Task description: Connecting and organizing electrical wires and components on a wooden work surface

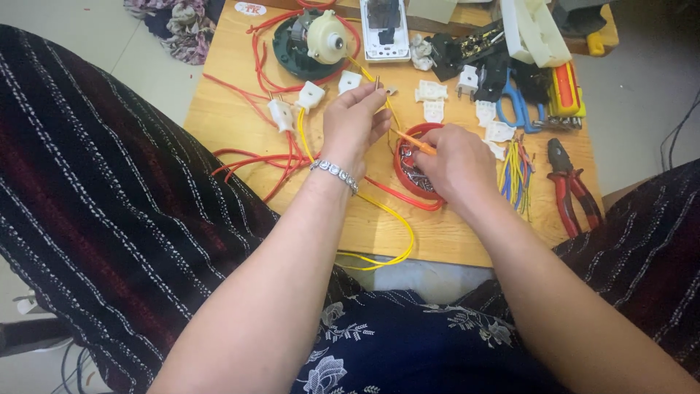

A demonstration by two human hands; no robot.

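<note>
Seated at a low wooden table (437, 241), a person works over a spread of wiring parts, dark striped cloth draped over both knees. At the far edge sit a small motor (321, 36) on a dark round base, ringed by red wires (248, 157), and beside it a white rectangular switch plate (384, 29) with a dark centre. An oval white label with red print (250, 8) lies flat at the table's far left corner; no other packaging shows. Red-handled pliers (572, 186) rest at the right, just beside a bundle of short coloured wires (516, 171). A red round dish (408, 164) holding small metal pieces sits under the right hand (456, 164), which is curled closed around an orange-handled screwdriver (419, 143). The left hand (354, 124), a silver bracelet at its wrist, pinches the bare-tipped end of a yellow wire (379, 201) between thumb and fingertips, lifted just above the table; the rest loops toward the near edge. Thin, light and springy, the wire likely handles best gripped on its insulation close to the stripped end, since the tip would bend easily
</note>
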